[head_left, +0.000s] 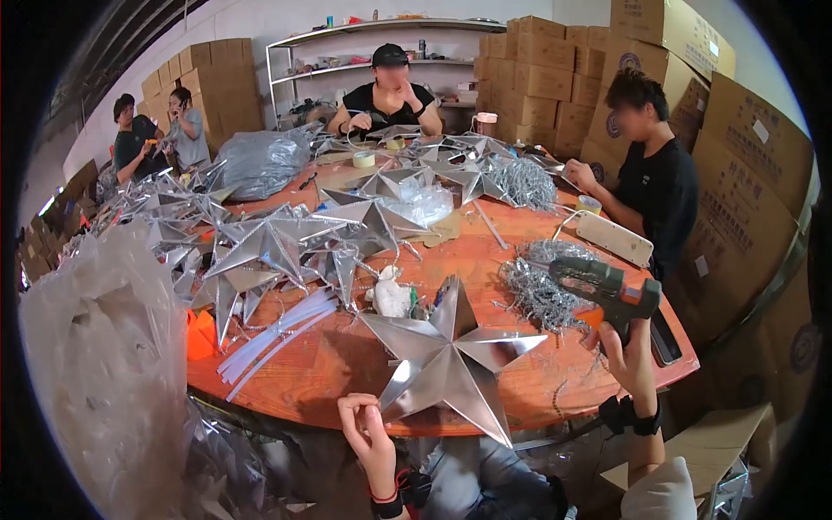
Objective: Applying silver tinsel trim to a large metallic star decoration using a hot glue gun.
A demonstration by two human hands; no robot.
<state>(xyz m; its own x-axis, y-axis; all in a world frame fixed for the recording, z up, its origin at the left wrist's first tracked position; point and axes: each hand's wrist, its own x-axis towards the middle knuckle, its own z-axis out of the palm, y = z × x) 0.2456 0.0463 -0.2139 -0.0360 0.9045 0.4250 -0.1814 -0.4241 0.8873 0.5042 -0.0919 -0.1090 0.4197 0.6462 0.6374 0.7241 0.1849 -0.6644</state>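
The left hand (369,438) has thumb and fingers pinched on one tip of a large silver star (446,360) at the near edge of the orange-brown surface (334,368). The right hand (633,368) is wrapped round a green glue gun (609,289) — near tangled silver tinsel (533,295). Translucent sticks (277,340) lie left of the star.

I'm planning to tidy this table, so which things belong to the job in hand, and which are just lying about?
Job in hand:
star, held by the left hand
glue gun, held by the right hand
glue sticks, probably, lying loose nearby

Seemingly just lying about:
tape roll, far from both hands
grey bag, farther back
cartons, stacked behind
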